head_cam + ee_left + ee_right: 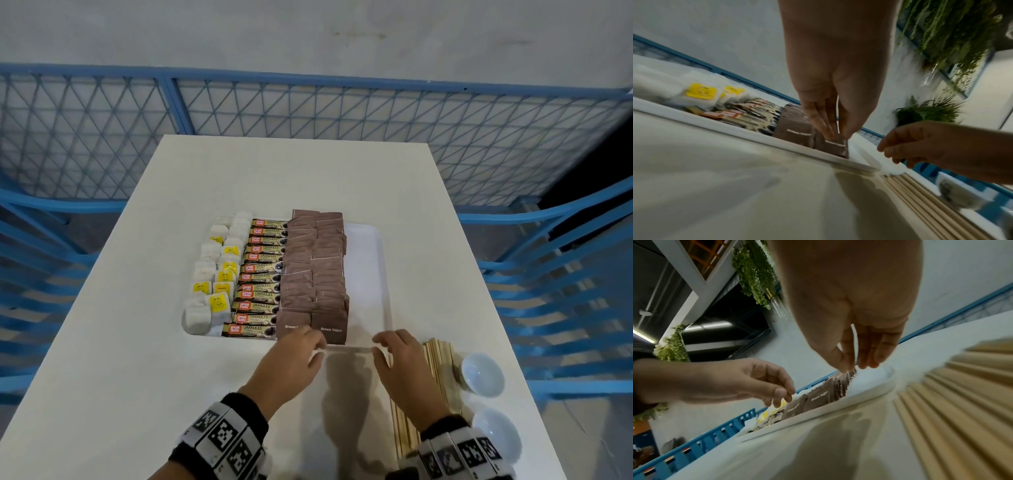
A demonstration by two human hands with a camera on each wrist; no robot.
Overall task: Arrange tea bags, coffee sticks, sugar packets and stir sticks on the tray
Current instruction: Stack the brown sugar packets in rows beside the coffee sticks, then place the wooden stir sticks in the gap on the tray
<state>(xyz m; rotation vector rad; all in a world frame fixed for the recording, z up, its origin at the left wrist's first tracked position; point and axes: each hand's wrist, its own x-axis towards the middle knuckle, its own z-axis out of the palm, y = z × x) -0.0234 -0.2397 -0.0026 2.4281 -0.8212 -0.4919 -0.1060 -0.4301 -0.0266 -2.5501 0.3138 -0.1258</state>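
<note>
Low in the centre of the head view, a single pale stir stick point(349, 348) runs level across the near rim of the white tray point(368, 274). The left hand point(291, 363) pinches its left end between curled fingers and thumb; the right hand point(404, 363) pinches its right end the same way, so both grips are narrow and closed on the stick.

On the tray, tea bags point(214, 277) with yellow tags fill the left strip, coffee sticks point(262, 274) lie stacked beside them, and brown sugar packets point(315, 270) stand in two overlapping rows at the middle. The tray's right strip is bare white.

At lower right of the frame, just beside the right hand, a pile of wooden stir sticks point(442, 373) lies on the white table point(137, 342), with two small white bowls point(481, 375) to its right.

Blue mesh fencing point(308, 113) rings the table, with a grey wall above it. The wrist views show hanging green plants point(953, 29).
</note>
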